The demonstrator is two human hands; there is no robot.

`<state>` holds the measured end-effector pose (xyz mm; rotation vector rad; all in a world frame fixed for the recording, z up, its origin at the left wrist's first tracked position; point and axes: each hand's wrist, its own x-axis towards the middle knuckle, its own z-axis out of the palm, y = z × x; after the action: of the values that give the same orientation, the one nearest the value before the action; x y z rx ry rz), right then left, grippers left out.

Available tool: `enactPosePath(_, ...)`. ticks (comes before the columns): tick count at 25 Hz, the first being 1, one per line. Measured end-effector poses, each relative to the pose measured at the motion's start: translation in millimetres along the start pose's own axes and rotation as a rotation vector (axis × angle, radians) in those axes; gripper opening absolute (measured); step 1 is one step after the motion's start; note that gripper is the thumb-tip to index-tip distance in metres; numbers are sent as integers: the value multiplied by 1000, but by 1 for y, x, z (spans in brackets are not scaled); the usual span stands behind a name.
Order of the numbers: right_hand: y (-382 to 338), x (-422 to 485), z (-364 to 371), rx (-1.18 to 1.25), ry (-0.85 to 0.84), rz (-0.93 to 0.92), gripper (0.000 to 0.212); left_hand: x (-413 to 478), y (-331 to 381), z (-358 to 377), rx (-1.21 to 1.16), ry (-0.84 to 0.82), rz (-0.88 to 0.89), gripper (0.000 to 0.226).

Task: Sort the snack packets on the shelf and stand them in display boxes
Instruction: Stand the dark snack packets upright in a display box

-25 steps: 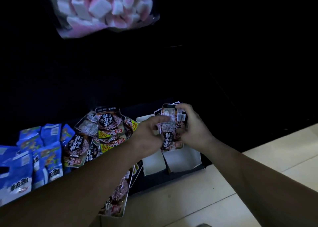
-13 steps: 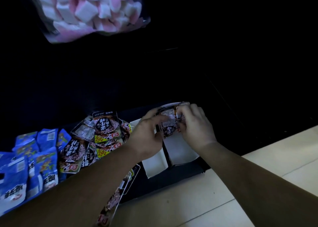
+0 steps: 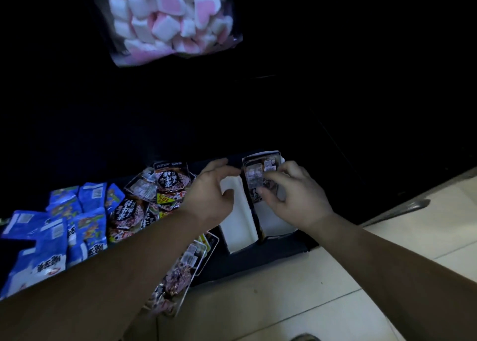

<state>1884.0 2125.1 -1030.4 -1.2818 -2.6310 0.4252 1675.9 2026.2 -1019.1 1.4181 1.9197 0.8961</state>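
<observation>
A dark brown snack packet (image 3: 254, 178) stands at the back of the right white display box (image 3: 280, 224). My right hand (image 3: 291, 196) curls loosely in front of it, fingertips at its lower face; a grip does not show. My left hand (image 3: 209, 193) hovers just left of the packet with relaxed fingers, holding nothing, over the left white display box (image 3: 236, 227). A heap of the same dark brown packets (image 3: 154, 196) lies on the dark shelf to the left, beside several blue packets (image 3: 59, 227).
A flat tray of dark packets (image 3: 180, 273) juts over the shelf's front edge under my left forearm. A bag of pink and white marshmallows (image 3: 170, 17) hangs above. Pale tiled floor (image 3: 284, 302) runs along the bottom right.
Both hands lowered the dark packet into the right display box. My left hand has let go and drawn slightly left; my right hand's fingers have loosened. The camera tilted, shifting the view.
</observation>
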Motion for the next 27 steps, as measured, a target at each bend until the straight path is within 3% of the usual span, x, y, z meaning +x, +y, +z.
enactPosePath(4,-70,-13,-14,-9,-17,-154,59,-44,-15,-48,15,61,-195,34)
enactPosePath(8,-161,-34,28,347,-409,-186,28,-115,-71,-74,152,51,-431,27)
enactPosePath(10,-196,-46,69,391,-498,-35,29,-147,-107,-70,248,49,-494,29)
enactPosePath(13,-219,-60,120,373,-499,432,77,-169,-143,-60,288,-83,-628,56)
enactPosePath(15,-222,-63,143,373,-549,619,105,-168,-155,-60,307,-102,-594,61)
enactPosePath(19,-214,-48,167,318,-500,546,110,-135,-166,-73,547,109,-303,54)
enactPosePath(22,-201,-33,175,369,-410,333,112,-95,-181,-78,601,-151,-426,76)
enactPosePath(24,-189,-32,177,477,-329,297,116,-88,-191,-69,637,-269,-434,78)
enactPosePath(27,-182,-45,178,482,-230,440,117,-107,-193,-52,717,-111,-330,62)
